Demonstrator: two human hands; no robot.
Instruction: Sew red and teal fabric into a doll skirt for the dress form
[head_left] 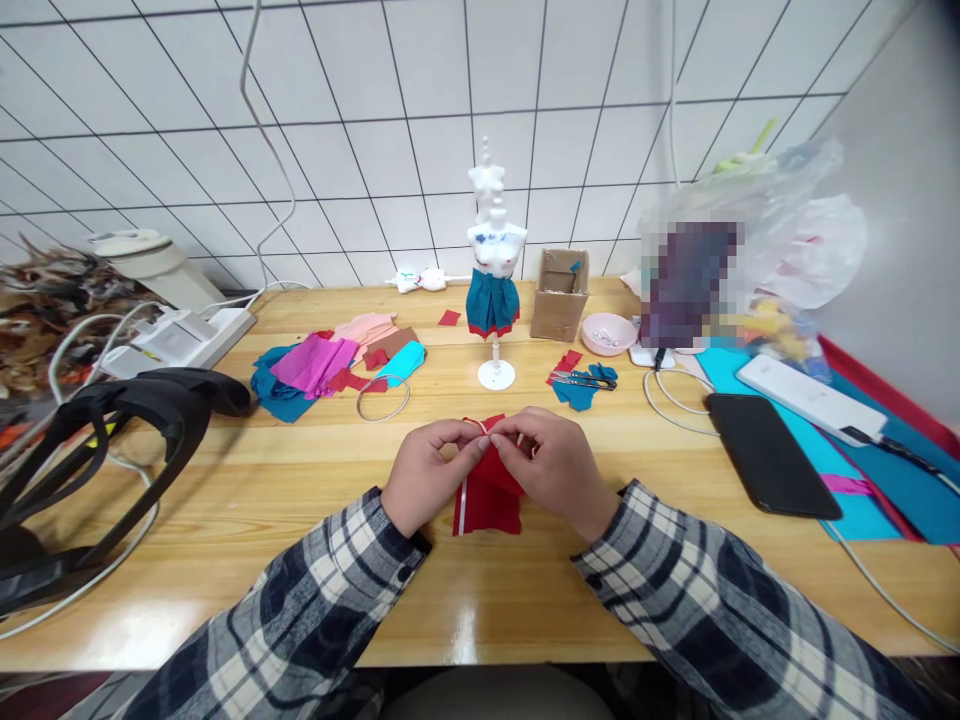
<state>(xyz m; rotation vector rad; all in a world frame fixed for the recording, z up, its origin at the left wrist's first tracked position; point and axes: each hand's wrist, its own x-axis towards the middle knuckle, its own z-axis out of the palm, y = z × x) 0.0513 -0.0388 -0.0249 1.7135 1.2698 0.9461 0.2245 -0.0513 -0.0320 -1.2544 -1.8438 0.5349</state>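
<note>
A piece of red fabric [495, 510] with a thin white strip along its left side hangs beneath my two hands, over the near middle of the table. My left hand [431, 470] is closed, thumb and index finger pinching the fabric's top edge by the white strip. Right beside it, my right hand [555, 465] pinches the same edge, and the fingertips of both hands nearly meet. Whether a needle or thread is between them is too small to tell. Beyond the hands stands a small white dress form [496, 250] wearing a teal skirt [493, 300] with red trim.
Fabric scraps [315, 365] and a wire ring [383, 398] lie to the left, near a black headset [97, 470]. Small scissors [581, 380] rest on scraps at right. Behind are a cardboard box [559, 295] and pink bowl [608, 335]; a phone [772, 455] lies far right.
</note>
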